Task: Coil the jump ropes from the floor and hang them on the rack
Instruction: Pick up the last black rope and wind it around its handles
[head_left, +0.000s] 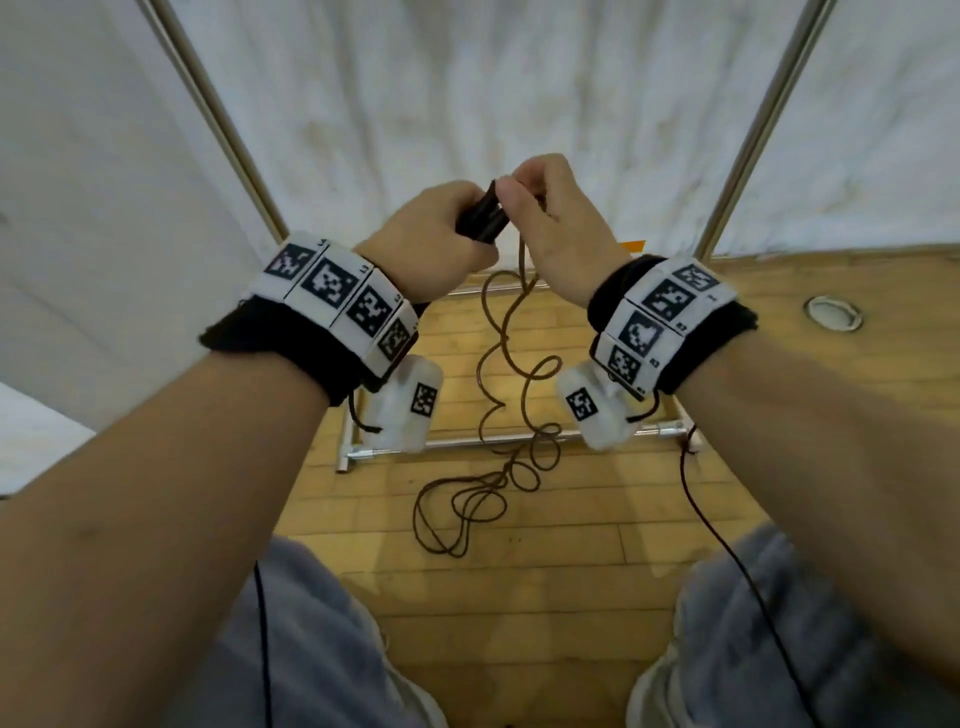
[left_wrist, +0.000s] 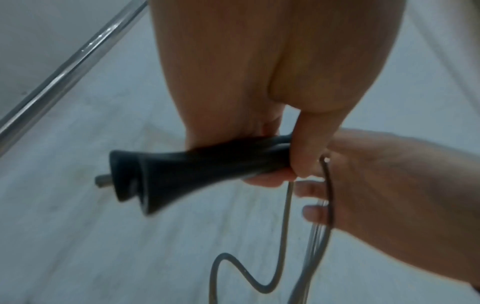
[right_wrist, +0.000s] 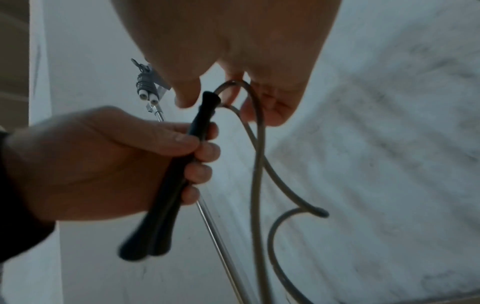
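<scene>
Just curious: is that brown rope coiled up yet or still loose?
Still loose. The rope hangs in squiggles from the handles to a tangle on the floor.

Below me lies a wood plank floor (head_left: 571, 561) in a warm yellow-brown. A round metal fitting (head_left: 832, 312) is set into it at the far right. White wrinkled sheeting (head_left: 493, 104) hangs ahead as a backdrop. A small orange tag (head_left: 635, 245) shows at its lower edge. My grey trousers (head_left: 769, 649) fill the bottom corners.

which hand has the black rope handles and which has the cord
The left hand grips both black flared jump-rope handles; the right hand pinches only the thin brown cord at their tops.
</scene>
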